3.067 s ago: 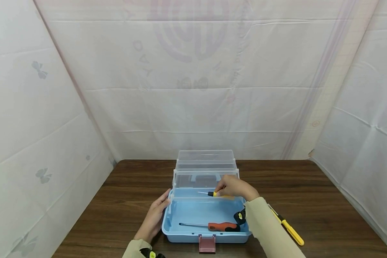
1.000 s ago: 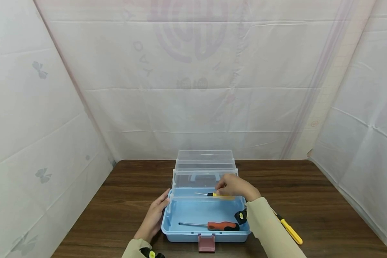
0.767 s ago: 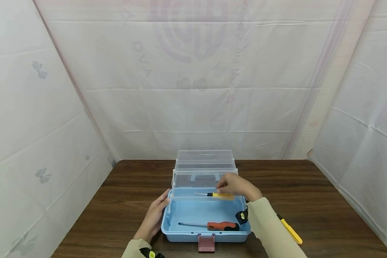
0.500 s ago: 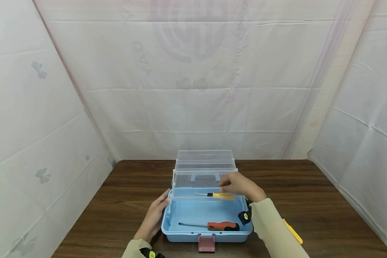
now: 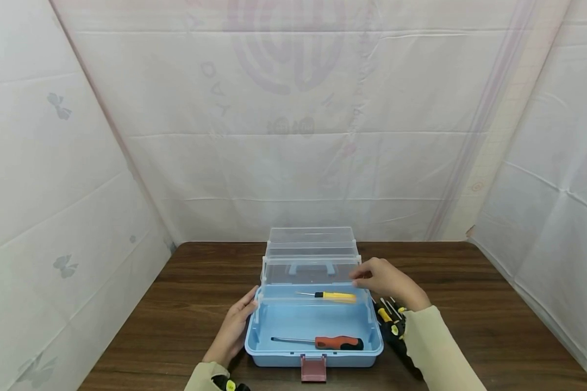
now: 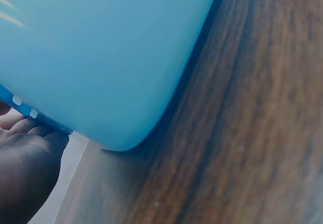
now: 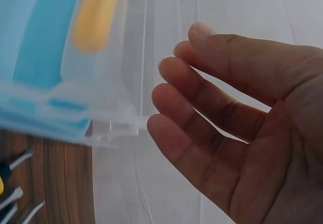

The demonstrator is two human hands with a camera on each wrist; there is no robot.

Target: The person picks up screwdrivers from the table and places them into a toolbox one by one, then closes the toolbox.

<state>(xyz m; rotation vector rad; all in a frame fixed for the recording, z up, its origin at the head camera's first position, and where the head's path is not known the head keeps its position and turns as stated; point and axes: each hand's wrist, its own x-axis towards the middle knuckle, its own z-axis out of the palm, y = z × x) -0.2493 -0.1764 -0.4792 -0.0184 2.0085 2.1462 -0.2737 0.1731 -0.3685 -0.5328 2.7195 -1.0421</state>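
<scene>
A light blue toolbox [image 5: 313, 320] stands with its clear lid [image 5: 312, 250] raised and its clear tray swung up at the back. My left hand [image 5: 233, 328] holds the box's left rim; in the left wrist view its fingers [image 6: 30, 130] meet the rim. In the tray lies a small yellow-handled screwdriver [image 5: 336, 296]. An orange and black screwdriver [image 5: 335, 342] rests on the box floor, its tip pointing left. My right hand [image 5: 388, 281] hovers by the tray's right end, fingers loosely bent and nothing between them, as the right wrist view shows.
Several tools with metal shafts, one yellow-handled screwdriver [image 5: 384, 314] among them, lie on the wooden table [image 5: 200, 309] right of the box, partly behind the right sleeve [image 5: 437, 342]. A pink latch [image 5: 313, 369] hangs at the front. White sheets surround the table.
My right hand has let go of the yellow screwdriver, left it in the tray, and drawn away to the right. Tools beside the box have come into view. My left hand has stayed put.
</scene>
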